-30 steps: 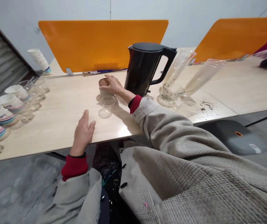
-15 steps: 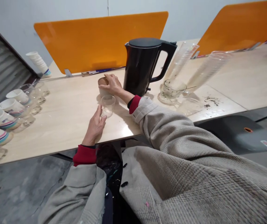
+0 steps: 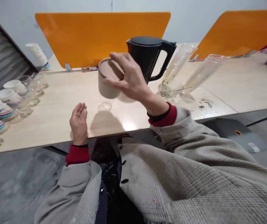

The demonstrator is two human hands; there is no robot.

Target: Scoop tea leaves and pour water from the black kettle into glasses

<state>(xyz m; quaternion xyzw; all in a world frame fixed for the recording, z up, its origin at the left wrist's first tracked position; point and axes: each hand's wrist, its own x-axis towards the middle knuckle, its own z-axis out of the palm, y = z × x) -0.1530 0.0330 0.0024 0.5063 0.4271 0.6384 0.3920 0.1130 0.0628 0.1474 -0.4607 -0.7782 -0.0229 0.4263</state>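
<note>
Right hand [image 3: 133, 82]: grip closed round beige canister [image 3: 106, 87], held tilted in air above worktop [image 3: 60, 96], before kettle [image 3: 145, 53]; lid on. Left hand [image 3: 78, 123] loosely open, holding nothing, at worktop edge. Small glass [image 3: 105, 105] beneath canister looks empty

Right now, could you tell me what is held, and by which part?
The right hand grips the beige lidded jar at its top; the left hand is empty.

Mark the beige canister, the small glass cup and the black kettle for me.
beige canister [image 3: 105, 89], head view, lower side wall below the fingers.
small glass cup [image 3: 104, 106], head view, its base on the table.
black kettle [image 3: 152, 56], head view, upper body beside the handle.
</note>
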